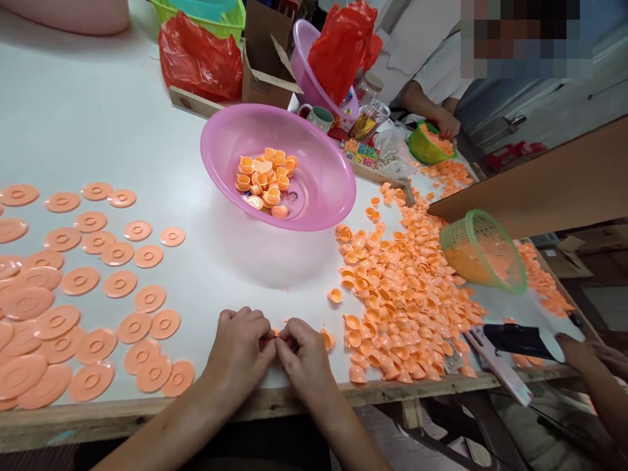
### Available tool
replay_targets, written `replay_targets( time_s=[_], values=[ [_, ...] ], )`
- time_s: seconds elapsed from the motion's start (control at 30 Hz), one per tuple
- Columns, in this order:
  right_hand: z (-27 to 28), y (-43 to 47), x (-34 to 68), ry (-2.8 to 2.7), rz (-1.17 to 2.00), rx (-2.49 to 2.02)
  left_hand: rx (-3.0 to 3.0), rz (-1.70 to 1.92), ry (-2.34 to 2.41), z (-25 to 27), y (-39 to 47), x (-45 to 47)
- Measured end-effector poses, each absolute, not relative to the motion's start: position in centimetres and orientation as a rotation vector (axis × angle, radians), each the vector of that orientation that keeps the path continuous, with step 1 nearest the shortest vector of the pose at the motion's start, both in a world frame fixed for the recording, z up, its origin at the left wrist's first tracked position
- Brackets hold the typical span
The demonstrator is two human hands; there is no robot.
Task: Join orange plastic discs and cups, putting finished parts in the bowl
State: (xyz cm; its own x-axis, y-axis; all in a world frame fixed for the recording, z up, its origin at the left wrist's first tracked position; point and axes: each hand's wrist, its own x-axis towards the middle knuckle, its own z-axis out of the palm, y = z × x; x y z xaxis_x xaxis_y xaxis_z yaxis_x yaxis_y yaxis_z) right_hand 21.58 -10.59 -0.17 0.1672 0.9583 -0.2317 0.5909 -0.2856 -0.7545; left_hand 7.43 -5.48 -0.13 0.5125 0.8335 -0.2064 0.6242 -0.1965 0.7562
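Note:
At the front edge of the table, my left hand and my right hand meet with thumbs and fingertips pinched together. Bits of a small orange plastic piece show between them; the fingers hide most of it, so its exact kind cannot be told. Just past my right hand lies a toy cup. A large heap of orange toy cups spreads to the right. Flat round orange saucers are scattered on the left, some overlapping. Beyond my hands, a pink basin holds several cups joined to saucers.
A green mesh basket lies tilted beside the heap. A phone-like device and a black-and-white object sit at the right edge, near another person's hand. A cardboard box, red bags and a mug stand at the back.

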Motion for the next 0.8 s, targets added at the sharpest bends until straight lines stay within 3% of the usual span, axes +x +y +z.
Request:
replay_targets(
  time_s=[0.33, 0.63, 0.8],
  values=[
    [-1.1, -11.1, 20.7, -1.332, 0.873, -1.888, 1.975, 0.364, 1.126, -0.7, -5.6, 6.7],
    [0.2, -12.1, 20.5, -0.926, 1.207, -1.588, 1.859, 0.948, 0.886, -0.9, -7.7, 4.7],
    [0.8, -12.3, 20.1, -0.996, 1.156, -1.429, 1.594, 0.902, 0.954, -0.4, -8.1, 4.5]
  ],
)
